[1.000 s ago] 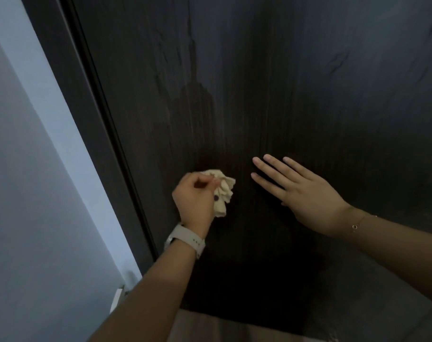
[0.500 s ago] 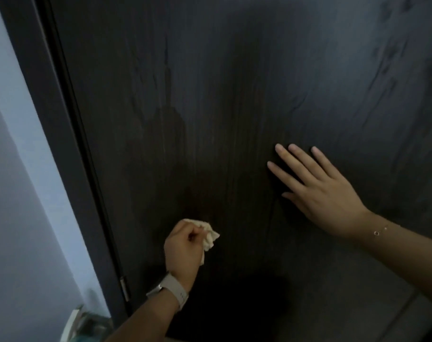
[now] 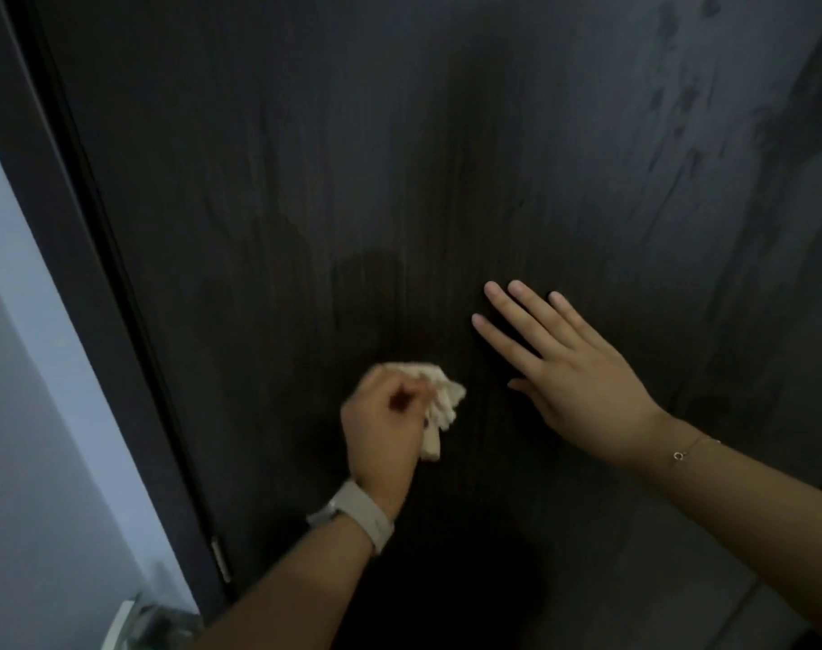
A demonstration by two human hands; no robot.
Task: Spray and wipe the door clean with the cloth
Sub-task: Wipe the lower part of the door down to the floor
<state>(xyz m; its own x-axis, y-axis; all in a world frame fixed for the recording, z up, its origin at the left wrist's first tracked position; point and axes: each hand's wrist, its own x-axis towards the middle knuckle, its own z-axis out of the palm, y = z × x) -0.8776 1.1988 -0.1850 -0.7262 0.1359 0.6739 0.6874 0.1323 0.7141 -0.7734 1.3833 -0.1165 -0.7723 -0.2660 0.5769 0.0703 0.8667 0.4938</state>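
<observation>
A dark wood-grain door (image 3: 446,157) fills most of the head view, with a faint damp patch above my hands. My left hand (image 3: 383,429), with a pale watch on the wrist, is closed around a crumpled cream cloth (image 3: 439,405) pressed to the door's lower middle. My right hand (image 3: 568,372) lies flat on the door just to the right, fingers spread and holding nothing. A thin bracelet sits on that wrist. No spray bottle is in sight.
The dark door frame (image 3: 71,255) runs down the left side, with a metal hinge plate (image 3: 221,560) low on it. A pale wall (image 3: 19,415) lies left of the frame. A blurred light object (image 3: 132,621) sits at the bottom left by the wall.
My left hand with the cloth went down the door and has come back up a little toward the right hand. The right hand stayed flat on the door.
</observation>
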